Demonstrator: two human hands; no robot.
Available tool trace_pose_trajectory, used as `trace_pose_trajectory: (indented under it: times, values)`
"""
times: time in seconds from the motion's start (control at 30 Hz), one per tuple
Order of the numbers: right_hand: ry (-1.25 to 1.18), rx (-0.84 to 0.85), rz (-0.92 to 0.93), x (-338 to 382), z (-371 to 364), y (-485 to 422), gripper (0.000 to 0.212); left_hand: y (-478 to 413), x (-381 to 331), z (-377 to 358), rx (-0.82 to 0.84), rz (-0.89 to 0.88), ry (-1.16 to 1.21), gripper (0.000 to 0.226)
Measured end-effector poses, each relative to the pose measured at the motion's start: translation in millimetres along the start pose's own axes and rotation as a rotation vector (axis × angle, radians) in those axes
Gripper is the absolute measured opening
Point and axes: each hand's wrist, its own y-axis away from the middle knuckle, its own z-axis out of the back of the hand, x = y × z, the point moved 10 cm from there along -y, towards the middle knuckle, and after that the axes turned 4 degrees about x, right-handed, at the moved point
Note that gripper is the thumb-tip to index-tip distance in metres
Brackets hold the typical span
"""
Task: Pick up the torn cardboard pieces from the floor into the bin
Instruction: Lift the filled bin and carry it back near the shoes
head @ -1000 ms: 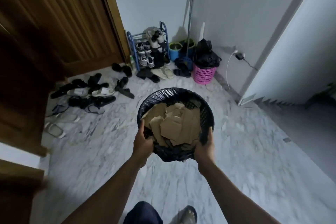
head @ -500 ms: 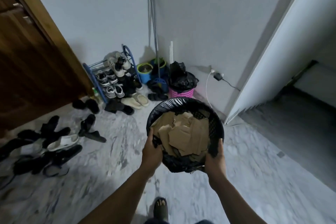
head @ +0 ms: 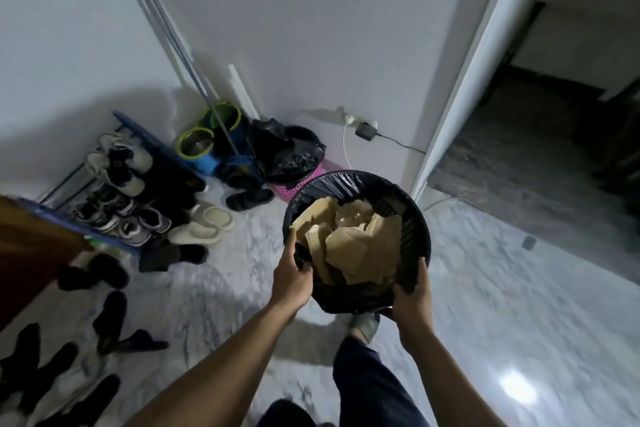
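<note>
Head view: both hands' fingers grip bin [head: 412, 218] rim, left hand [head: 291, 279], right hand [head: 412, 298]; cardboard pieces [head: 349, 239] inside.

White walls [head: 311, 28] meet a veined marble floor [head: 519, 305], a blue shoe rack [head: 159, 146] stands left, and a dark doorway [head: 540, 135] opens right.

Everything is pointing to the entrance corner of a home. Sneakers [head: 117, 166] are sitting on a blue shoe rack [head: 162, 149], and slippers [head: 207, 222] are lying loose on the marble floor [head: 485, 288]. Green-rimmed mop buckets [head: 197, 146] are standing in the corner beside a pink basket [head: 294, 185] holding a black bag [head: 287, 149]. A charger [head: 365, 132] is hanging low on the wall [head: 311, 28], and a wooden door [head: 31, 253] is showing at the left.
</note>
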Motion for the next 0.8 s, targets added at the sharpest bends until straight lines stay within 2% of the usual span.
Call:
trace_pose_trajectory:
  times: [0.17, 0.37, 0.43, 0.53, 0.57, 0.63, 0.67, 0.8]
  values:
    - [-0.007, -0.068, -0.202, -64.7, -6.1, -92.8, 0.079, -111.9, -4.5, -39.9, 0.105, 0.057, -0.177, 0.075]
    - [-0.006, -0.096, -0.378, -135.0, -7.2, -172.0, 0.073, -220.2, 57.0, -103.3, 0.204, 0.196, -0.273, 0.075]
    - [-0.01, -0.126, -0.429, -160.5, -11.5, -208.0, 0.077, -276.5, 95.4, -134.0, 0.26, 0.226, -0.293, 0.076]
    - [-0.028, -0.155, -0.458, -170.6, -14.1, -242.1, 0.079, -328.8, 116.3, -161.4, 0.338, 0.208, -0.273, 0.077]
    - [-0.048, -0.15, -0.442, -157.9, -15.6, -251.6, 0.078, -338.5, 105.5, -162.7, 0.349, 0.18, -0.264, 0.077]
    - [-0.034, -0.219, -0.44, -188.1, -14.0, -298.7, 0.077, -394.5, 129.8, -194.5, 0.339, 0.166, -0.272, 0.076]
    - [-0.033, -0.215, -0.398, -172.7, -15.5, -308.9, 0.077, -403.6, 119.4, -196.8, 0.338, 0.114, -0.29, 0.077]
    - [0.072, -0.199, -0.434, -229.8, -32.0, -360.4, 0.077, -463.3, 167.7, -233.2, 0.309, 0.08, -0.334, 0.086]
